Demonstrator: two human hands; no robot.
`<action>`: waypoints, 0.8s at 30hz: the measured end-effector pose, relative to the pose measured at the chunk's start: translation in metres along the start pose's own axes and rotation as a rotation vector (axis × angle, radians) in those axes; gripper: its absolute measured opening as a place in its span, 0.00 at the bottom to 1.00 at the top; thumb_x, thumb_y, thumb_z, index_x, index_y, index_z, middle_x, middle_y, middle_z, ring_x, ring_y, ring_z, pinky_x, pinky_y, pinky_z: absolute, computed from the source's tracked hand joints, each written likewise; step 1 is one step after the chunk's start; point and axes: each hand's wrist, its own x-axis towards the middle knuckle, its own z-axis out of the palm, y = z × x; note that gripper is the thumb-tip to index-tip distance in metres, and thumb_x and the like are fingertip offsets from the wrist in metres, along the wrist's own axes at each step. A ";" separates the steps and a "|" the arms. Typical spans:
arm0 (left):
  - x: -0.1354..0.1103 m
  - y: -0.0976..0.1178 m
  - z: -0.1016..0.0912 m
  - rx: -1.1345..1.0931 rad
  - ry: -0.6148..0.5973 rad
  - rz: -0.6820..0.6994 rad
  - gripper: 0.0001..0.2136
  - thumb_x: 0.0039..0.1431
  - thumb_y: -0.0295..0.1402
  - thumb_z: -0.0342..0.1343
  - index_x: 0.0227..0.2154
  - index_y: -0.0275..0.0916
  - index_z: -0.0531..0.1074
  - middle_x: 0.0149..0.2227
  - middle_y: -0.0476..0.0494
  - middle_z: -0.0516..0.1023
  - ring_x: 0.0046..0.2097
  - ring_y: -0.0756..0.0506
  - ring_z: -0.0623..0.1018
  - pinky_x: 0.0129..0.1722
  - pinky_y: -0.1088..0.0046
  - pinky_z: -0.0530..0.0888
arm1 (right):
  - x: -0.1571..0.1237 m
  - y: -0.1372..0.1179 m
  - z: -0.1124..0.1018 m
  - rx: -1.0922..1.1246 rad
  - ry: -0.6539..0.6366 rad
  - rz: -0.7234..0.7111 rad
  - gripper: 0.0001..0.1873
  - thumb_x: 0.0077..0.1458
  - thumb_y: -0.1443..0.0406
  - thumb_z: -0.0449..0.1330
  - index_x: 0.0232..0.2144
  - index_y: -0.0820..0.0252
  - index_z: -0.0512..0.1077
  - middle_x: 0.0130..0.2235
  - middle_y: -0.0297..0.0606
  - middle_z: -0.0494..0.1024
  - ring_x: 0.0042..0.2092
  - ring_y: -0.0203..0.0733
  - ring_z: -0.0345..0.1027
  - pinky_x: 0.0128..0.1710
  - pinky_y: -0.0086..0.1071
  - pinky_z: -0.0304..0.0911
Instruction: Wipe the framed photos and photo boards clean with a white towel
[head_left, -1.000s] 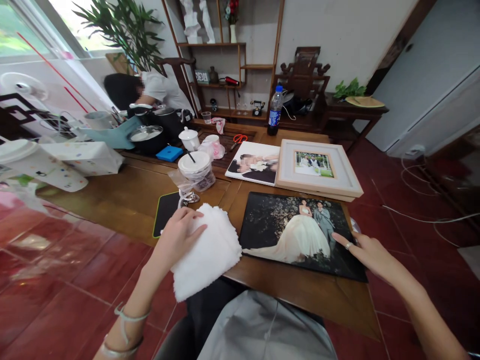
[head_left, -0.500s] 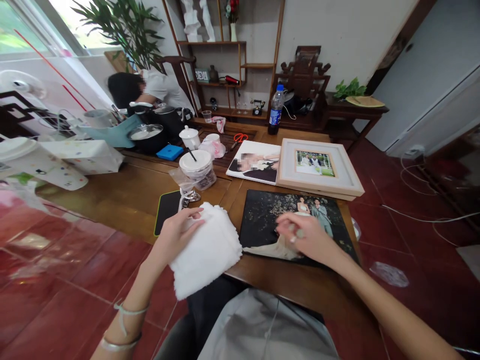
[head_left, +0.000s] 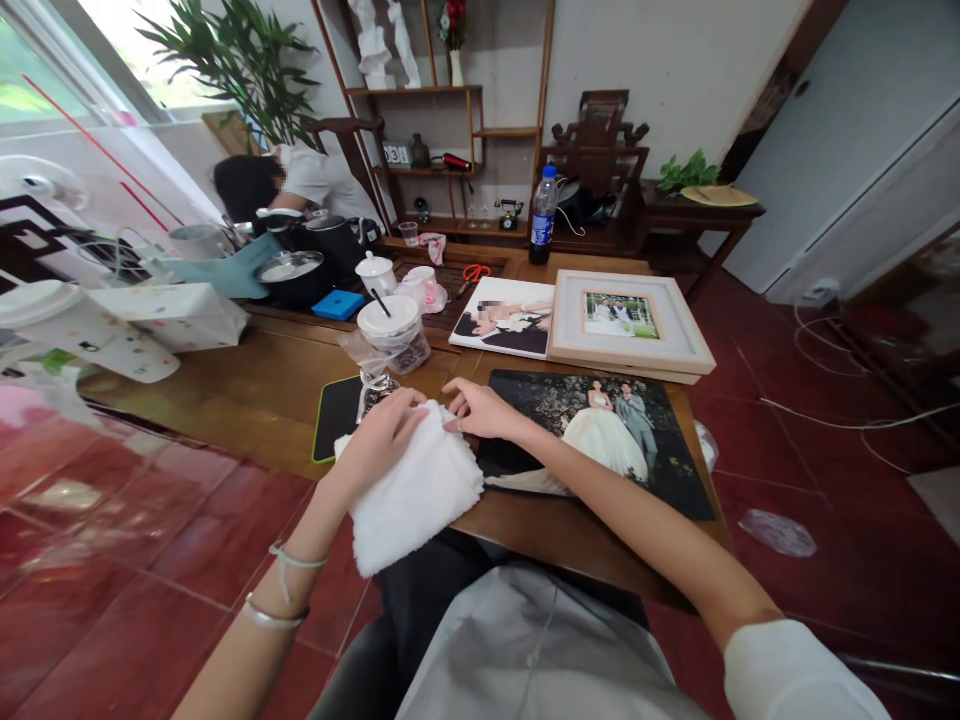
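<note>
A: What is seen at the lower middle of the frame?

B: A white cloth (head_left: 416, 490) is laid over the near edge of the wooden table (head_left: 247, 390), with part of it hung past the edge. It is gripped at its upper edge by the left hand (head_left: 386, 435), whose fingers are curled down over the fabric.

A: And the right hand?

B: The right hand (head_left: 480, 410) is placed just right of the left one, at the centre of the frame. Its fingertips are brought to the cloth's upper right corner. The fingers are held close together, but whether fabric is pinched between them cannot be told.

A: What is found around the cloth?

B: A dark wedding print (head_left: 622, 440) is laid flat just to its right and is crossed by the right forearm. Above that print, a pale framed photo (head_left: 630, 325) and a second print (head_left: 506, 320) are set side by side. A black mat (head_left: 337, 430) with a green border is partly covered at the cloth's upper left. A lidded white container (head_left: 390, 330) is seen above the mat.

A: Anything farther back?

B: A water bottle (head_left: 543, 215) is stood upright at upper centre, and red-handled scissors (head_left: 474, 275) are laid below and left of it. Another person (head_left: 300, 180) is bent over dark pots at the upper left.
</note>
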 end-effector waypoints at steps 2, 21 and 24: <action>0.001 0.002 0.002 -0.014 -0.020 0.047 0.10 0.64 0.36 0.44 0.39 0.38 0.67 0.41 0.42 0.73 0.44 0.42 0.72 0.46 0.66 0.66 | 0.002 -0.001 0.001 0.056 0.052 -0.044 0.23 0.40 0.73 0.66 0.41 0.60 0.67 0.32 0.34 0.76 0.32 0.36 0.69 0.34 0.29 0.64; 0.006 -0.018 -0.022 0.200 0.172 -0.175 0.14 0.64 0.44 0.43 0.41 0.39 0.63 0.35 0.42 0.76 0.33 0.43 0.76 0.32 0.69 0.69 | -0.022 -0.010 0.022 0.451 -0.303 0.023 0.20 0.40 0.65 0.67 0.30 0.57 0.58 0.28 0.27 0.67 0.30 0.33 0.61 0.27 0.25 0.56; 0.000 -0.034 -0.036 -0.093 -0.083 -0.215 0.23 0.56 0.50 0.52 0.48 0.39 0.61 0.34 0.44 0.77 0.29 0.45 0.75 0.27 0.72 0.71 | -0.023 -0.011 0.023 0.484 -0.257 0.124 0.22 0.40 0.69 0.65 0.35 0.56 0.58 0.33 0.29 0.70 0.30 0.33 0.63 0.27 0.25 0.58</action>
